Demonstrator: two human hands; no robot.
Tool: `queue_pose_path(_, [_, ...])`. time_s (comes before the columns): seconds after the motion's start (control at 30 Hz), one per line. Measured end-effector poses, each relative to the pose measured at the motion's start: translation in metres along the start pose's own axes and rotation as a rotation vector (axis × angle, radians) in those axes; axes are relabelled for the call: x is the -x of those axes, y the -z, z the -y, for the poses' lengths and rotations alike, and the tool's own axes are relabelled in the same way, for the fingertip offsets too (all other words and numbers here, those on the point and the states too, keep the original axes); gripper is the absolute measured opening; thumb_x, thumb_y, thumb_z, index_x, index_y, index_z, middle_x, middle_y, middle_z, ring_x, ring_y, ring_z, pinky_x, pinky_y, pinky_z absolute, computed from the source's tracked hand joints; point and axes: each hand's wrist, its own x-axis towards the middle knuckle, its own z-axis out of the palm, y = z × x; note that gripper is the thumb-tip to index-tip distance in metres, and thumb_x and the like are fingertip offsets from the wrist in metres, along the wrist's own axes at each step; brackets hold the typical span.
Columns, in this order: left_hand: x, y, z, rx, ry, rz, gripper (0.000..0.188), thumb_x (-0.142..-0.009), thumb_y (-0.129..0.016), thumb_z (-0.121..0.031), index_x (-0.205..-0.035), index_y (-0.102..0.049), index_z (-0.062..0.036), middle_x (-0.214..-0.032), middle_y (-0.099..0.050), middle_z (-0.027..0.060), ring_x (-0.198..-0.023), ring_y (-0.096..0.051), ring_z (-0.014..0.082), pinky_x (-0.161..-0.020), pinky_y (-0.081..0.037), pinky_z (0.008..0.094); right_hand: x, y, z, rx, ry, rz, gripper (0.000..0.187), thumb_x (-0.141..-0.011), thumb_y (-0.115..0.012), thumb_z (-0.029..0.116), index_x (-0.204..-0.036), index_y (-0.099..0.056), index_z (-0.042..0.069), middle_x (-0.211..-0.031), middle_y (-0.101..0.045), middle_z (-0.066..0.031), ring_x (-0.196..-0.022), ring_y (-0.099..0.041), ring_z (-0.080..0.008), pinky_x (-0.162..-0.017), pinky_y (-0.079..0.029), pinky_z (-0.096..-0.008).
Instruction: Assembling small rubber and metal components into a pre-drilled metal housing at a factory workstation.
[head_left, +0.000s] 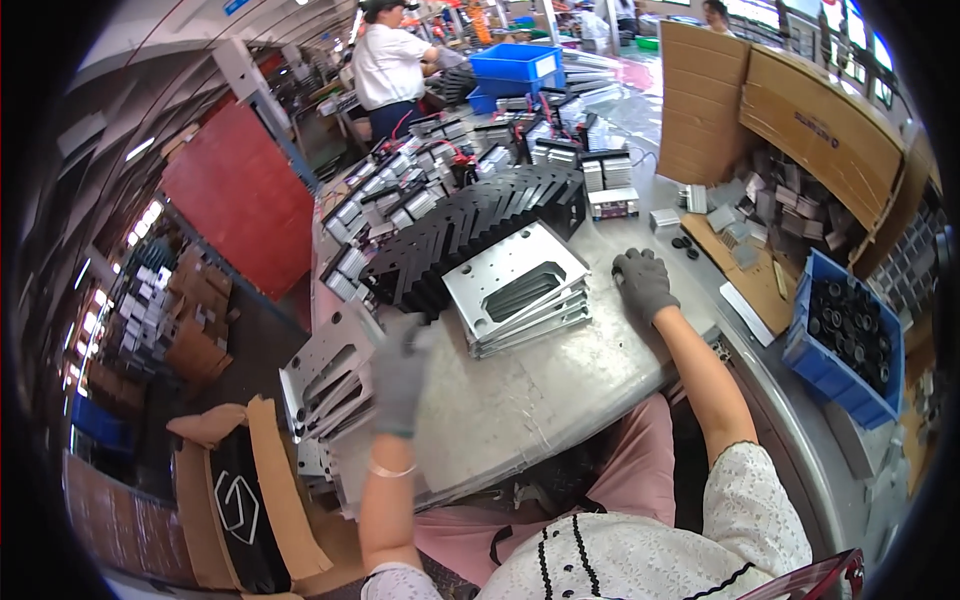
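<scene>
My left hand (400,370), in a grey glove and smeared by motion, is at the right edge of a leaning stack of silver metal plates (335,360) with cut-out slots. Whether it grips a plate cannot be made out. My right hand (643,282), also grey-gloved, rests palm down on the metal tabletop (500,405) with its fingers curled. Anything beneath those fingers is hidden. Between my hands lies a second stack of silver slotted plates (517,285), its layers slightly fanned. Directly behind it stands a long row of black angled plates (480,235).
Many silver blocks with black parts and red wires (420,190) fill the far table. At right are a blue bin of black rings (845,340) and cardboard screens (705,100). An open carton (285,490) stands lower left. A person in white (385,65) works beyond, near blue bins (515,65).
</scene>
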Motion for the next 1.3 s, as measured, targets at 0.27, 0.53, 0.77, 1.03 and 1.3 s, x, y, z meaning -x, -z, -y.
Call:
queue_pose_path(0.27, [-0.059, -0.089, 0.019, -0.367, 0.289, 0.052, 0.046, -0.09, -0.048, -0.04, -0.111, -0.06, -0.0013, -0.123, -0.059, 0.0227, -0.099, -0.064, 0.0383, -0.086, -0.05, 0.0459, 0.034, 0.008, 0.032, -0.177, 0.219, -0.144, 0.022, -0.075, -0.067, 0.013, -0.097, -0.063, 0.012, -0.094, -0.062, -0.0092, -0.103, -0.053, -0.0286, -0.092, -0.034, -0.0448])
queue_pose_path(0.53, [0.033, -0.046, -0.067, 1.033, 0.276, -0.173, 0.036, -0.094, -0.05, -0.019, -0.126, -0.049, -0.0014, -0.098, -0.062, 0.0054, -0.071, -0.06, 0.0108, -0.051, -0.044, 0.0226, 0.041, -0.004, 0.015, -0.507, -0.027, -0.488, 0.016, -0.076, -0.07, 0.01, -0.092, -0.068, 0.009, -0.094, -0.066, -0.0083, -0.096, -0.057, -0.029, -0.088, -0.042, -0.0414])
queue_pose_path(0.77, [0.125, -0.052, -0.082, 0.924, 0.551, 0.096, 0.034, -0.096, -0.049, -0.019, -0.124, -0.043, -0.001, -0.073, -0.062, 0.0066, -0.059, -0.061, 0.0128, -0.048, -0.045, 0.0224, 0.093, 0.081, 0.114, -0.829, 0.486, -0.469, 0.024, -0.073, -0.074, 0.013, -0.095, -0.066, 0.009, -0.101, -0.066, -0.0074, -0.092, -0.062, -0.0267, -0.08, -0.049, -0.037])
queue_pose_path(1.03, [0.149, -0.064, -0.087, 0.772, 0.352, 0.062, 0.03, -0.096, -0.049, -0.015, -0.121, -0.047, 0.0025, -0.089, -0.061, 0.0099, -0.069, -0.06, 0.0149, -0.059, -0.049, 0.0272, 0.138, 0.071, 0.149, -0.619, 0.586, -0.372, 0.028, -0.078, -0.069, 0.015, -0.104, -0.063, 0.007, -0.107, -0.064, -0.0086, -0.085, -0.061, -0.0291, -0.075, -0.049, -0.0394])
queue_pose_path(1.3, [0.161, -0.066, -0.094, 0.544, 0.234, 0.05, 0.032, -0.096, -0.051, -0.017, -0.122, -0.048, 0.0017, -0.091, -0.06, 0.0137, -0.074, -0.06, 0.0211, -0.064, -0.049, 0.0362, 0.144, 0.073, 0.15, -0.745, 0.498, -0.411, 0.024, -0.079, -0.069, 0.015, -0.099, -0.06, 0.006, -0.099, -0.062, -0.0112, -0.08, -0.061, -0.0304, -0.072, -0.048, -0.041])
